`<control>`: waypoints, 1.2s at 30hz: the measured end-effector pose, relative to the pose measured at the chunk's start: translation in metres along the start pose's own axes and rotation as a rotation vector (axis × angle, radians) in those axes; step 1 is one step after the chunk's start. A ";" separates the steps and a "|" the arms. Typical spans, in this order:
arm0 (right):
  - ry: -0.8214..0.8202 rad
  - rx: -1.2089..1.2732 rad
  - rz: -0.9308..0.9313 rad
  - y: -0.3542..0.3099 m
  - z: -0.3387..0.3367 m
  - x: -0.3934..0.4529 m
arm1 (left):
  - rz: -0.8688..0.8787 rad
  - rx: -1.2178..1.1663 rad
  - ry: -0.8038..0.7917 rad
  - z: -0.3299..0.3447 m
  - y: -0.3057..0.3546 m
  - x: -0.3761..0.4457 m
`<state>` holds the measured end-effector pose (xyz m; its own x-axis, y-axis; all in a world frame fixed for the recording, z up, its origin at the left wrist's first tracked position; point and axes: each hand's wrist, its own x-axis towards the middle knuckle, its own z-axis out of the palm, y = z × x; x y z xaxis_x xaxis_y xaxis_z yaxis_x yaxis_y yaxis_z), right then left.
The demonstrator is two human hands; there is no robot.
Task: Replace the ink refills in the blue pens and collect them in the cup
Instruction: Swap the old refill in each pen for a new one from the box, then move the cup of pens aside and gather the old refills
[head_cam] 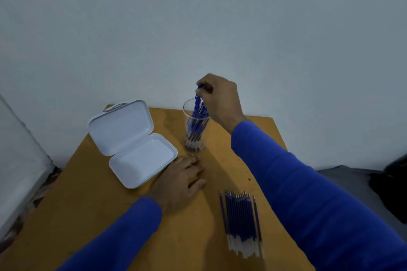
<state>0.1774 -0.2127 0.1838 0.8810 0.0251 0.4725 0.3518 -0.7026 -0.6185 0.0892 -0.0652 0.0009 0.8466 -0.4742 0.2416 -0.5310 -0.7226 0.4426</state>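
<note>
A clear cup [195,138] stands near the far edge of the wooden table [88,204] and holds several blue pens [198,114]. My right hand [220,97] hovers over the cup's rim and pinches the top of one blue pen [198,94], whose lower end is inside the cup. My left hand [180,180] rests flat on the table in front of the cup, fingers straight, holding nothing. A row of several ink refills [241,220] lies on the table at the near right, tips pointing away from me.
An open white hinged box [132,143] lies left of the cup, with nothing visible inside. A pale wall rises right behind the table. A white mattress edge [19,160] is at the left and a dark object [394,182] on the floor at the right.
</note>
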 end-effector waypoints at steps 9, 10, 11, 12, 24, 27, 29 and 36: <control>-0.179 -0.222 0.052 0.015 0.020 0.008 | -0.015 0.053 -0.006 -0.001 0.003 0.000; -0.195 -0.244 0.058 0.015 0.021 0.009 | -0.016 0.054 -0.003 -0.001 0.003 0.000; -0.207 -0.265 0.063 0.016 0.022 0.009 | -0.019 0.054 -0.002 -0.001 0.003 0.000; -0.213 -0.280 0.068 0.017 0.023 0.010 | -0.020 0.053 0.000 -0.001 0.003 0.000; 0.015 0.097 0.210 0.026 -0.002 -0.031 | -0.034 -0.203 0.271 -0.028 0.004 0.003; -0.099 0.160 0.319 0.038 -0.001 -0.045 | -0.139 -0.296 0.482 -0.052 0.013 0.013; -0.191 0.166 0.358 0.047 0.006 -0.052 | -0.197 -0.353 0.533 -0.061 0.012 0.027; -0.337 0.284 0.347 0.065 0.022 -0.063 | -0.300 -0.621 0.272 -0.064 -0.012 0.070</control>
<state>0.1519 -0.2442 0.1001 0.9963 0.0855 0.0131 0.0537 -0.4925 -0.8687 0.1573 -0.0571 0.0678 0.9739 -0.1018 0.2031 -0.2260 -0.3460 0.9106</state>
